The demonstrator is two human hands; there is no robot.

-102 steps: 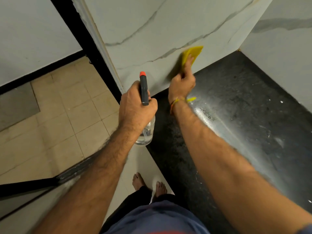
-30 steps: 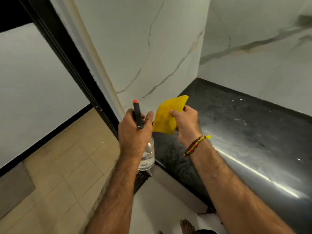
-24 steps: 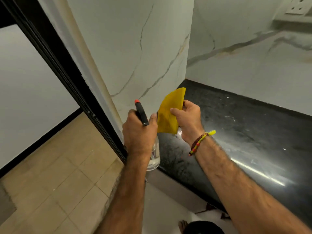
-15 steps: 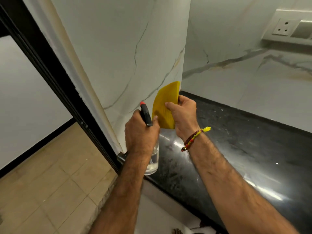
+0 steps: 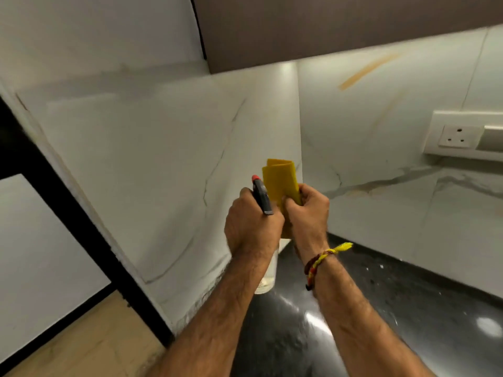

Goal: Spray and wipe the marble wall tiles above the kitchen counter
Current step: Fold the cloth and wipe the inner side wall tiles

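My left hand (image 5: 251,224) grips a clear spray bottle (image 5: 268,276) with a dark trigger head and a red nozzle tip (image 5: 255,177). My right hand (image 5: 309,213) grips a folded yellow cloth (image 5: 280,180) that stands upright right beside the nozzle. Both hands are held close together in front of the corner where two marble wall tiles (image 5: 152,164) meet, clear of the surface. The tiles are white with thin grey and brown veins. The second tiled wall (image 5: 381,191) runs to the right above the black counter (image 5: 394,308).
A white socket plate (image 5: 457,136) is set in the right wall. A dark overhead cabinet (image 5: 326,28) hangs above. A black door frame (image 5: 68,213) borders the left tile, with beige floor (image 5: 81,346) beyond it.
The view has tilted upward to the wall corner and cabinet. My hands rose and came together, and the cloth is now folded upright against the spray nozzle.
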